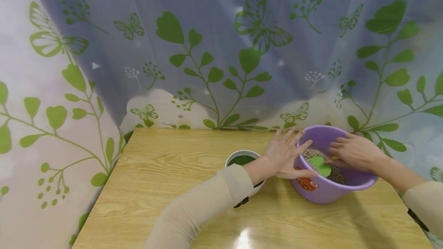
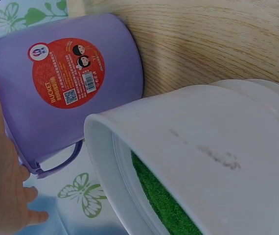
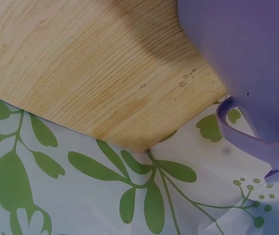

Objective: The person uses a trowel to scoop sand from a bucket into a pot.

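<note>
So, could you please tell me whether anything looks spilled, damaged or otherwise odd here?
Brownish smudges stand out against the white container, and small dark-edged marks break the wood grain of the tabletop near its edge.

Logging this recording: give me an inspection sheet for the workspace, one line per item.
Surface: wooden table, small marks near a corner, glare in front.
Things: purple bucket with grainy material and a green tool; beside it, white pot with green filling and a brown smudge outside.
Clutter: nothing seen.
Hands: right hand grips the tool's yellow handle; left hand has fingers spread at the bucket's rim.
Cables: nothing seen.
Surroundings: leaf-and-butterfly curtain.
</note>
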A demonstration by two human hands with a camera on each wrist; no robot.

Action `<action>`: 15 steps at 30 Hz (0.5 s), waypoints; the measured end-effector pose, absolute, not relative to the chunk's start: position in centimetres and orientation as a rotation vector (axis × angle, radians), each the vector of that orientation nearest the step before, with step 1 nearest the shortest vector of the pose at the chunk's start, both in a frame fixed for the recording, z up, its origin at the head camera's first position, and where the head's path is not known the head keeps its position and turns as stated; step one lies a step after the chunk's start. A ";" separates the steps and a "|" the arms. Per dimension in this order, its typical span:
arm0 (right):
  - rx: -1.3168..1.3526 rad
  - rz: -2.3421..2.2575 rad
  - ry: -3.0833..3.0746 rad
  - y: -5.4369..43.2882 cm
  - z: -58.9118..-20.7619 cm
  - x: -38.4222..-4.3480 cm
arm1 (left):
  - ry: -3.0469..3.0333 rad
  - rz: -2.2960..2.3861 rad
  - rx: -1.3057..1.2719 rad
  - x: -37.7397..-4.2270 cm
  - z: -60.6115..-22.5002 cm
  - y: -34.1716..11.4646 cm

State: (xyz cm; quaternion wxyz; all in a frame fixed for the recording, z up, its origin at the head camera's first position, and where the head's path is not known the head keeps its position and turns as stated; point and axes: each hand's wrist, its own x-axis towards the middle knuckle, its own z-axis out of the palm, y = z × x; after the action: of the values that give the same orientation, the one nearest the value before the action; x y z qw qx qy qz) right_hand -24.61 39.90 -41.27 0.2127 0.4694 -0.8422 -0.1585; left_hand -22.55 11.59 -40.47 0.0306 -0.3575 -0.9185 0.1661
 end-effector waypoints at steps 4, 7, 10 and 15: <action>1.285 -0.428 -2.355 40.0 -41.1 -24.3 | -2.823 0.522 -1.096 -22.5 -40.5 11.6; 1.280 -0.427 -2.373 40.1 -41.0 -24.2 | -2.825 0.525 -1.093 -22.5 -40.6 11.7; 1.266 -0.436 -2.382 40.4 -40.9 -24.1 | -2.832 0.525 -1.096 -22.5 -40.6 11.7; 1.254 -0.469 -2.365 40.8 -40.6 -24.1 | -2.831 0.536 -1.095 -22.6 -40.6 11.8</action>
State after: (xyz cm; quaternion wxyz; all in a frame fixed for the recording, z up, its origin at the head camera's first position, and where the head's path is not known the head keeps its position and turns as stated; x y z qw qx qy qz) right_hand -24.11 40.80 -40.57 0.2103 0.4511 -0.8508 -0.1687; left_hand -22.61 11.77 -40.60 0.0295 -0.3550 -0.9181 0.1738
